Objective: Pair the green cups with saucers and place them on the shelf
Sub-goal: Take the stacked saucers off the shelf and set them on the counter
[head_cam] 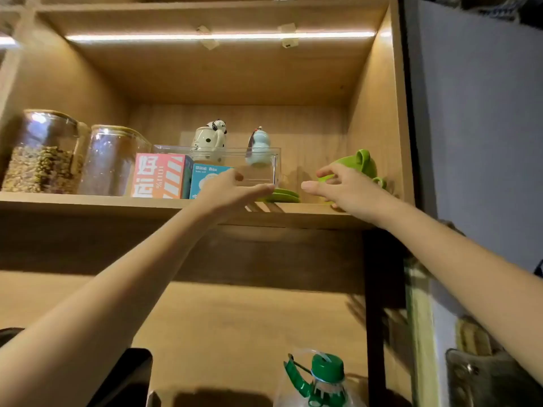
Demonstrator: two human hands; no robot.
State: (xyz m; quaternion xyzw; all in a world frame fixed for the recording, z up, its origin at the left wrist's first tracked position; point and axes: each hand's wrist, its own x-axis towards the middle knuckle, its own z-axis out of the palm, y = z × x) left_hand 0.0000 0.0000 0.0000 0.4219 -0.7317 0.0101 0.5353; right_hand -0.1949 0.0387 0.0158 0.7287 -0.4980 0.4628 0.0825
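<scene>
Two green saucers (pixel 286 196) lie stacked on the wooden shelf (pixel 308 212), right of a clear bin. My left hand (pixel 232 188) reaches up beside them, fingers spread, its fingertips at the stack's left edge and nothing in its grip. A green cup (pixel 357 165) is tilted at the shelf's right end, handle up. My right hand (pixel 342 188) has its fingers on the cup's rim, thumb stretched out to the left. A second green handle (pixel 380 181) shows behind my right hand, and that cup's body is hidden.
A clear plastic bin (pixel 264 168) holds a pink box (pixel 158 176), a blue box (pixel 202 177) and two ceramic figurines. Two glass jars (pixel 44 151) stand at the left. The cabinet's side wall (pixel 379 118) closes the right. Below, a green-capped bottle (pixel 323 377) stands on the counter.
</scene>
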